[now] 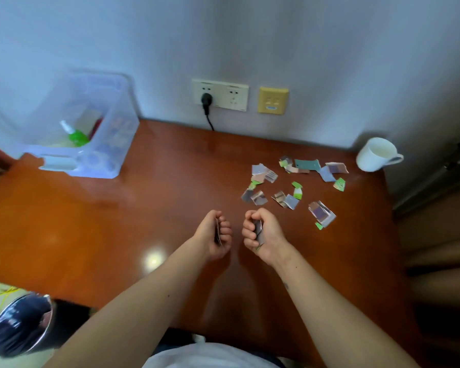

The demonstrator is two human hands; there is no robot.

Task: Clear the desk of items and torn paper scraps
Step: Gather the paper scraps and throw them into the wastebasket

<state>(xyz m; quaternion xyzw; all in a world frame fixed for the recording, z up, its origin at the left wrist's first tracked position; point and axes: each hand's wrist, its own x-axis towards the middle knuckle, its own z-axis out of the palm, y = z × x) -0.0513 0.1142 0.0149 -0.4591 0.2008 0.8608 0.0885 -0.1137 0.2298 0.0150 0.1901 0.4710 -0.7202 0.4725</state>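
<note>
holding a thin stack of paper pieces [218, 233], the left hand [210, 236] pinches it between thumb and curled fingers. the right hand [266, 232] grips a second stack likewise. both hover just above the desk [117, 235]. loose torn scraps [290, 181] lie further right, near the white mug [375, 155]. recommended: grip firmly, carry both stacks over the lined bin [21, 325], and release only above its opening.

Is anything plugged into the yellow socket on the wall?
No, the yellow socket has nothing in it; the only black plug sits in the white socket to its left.
</note>
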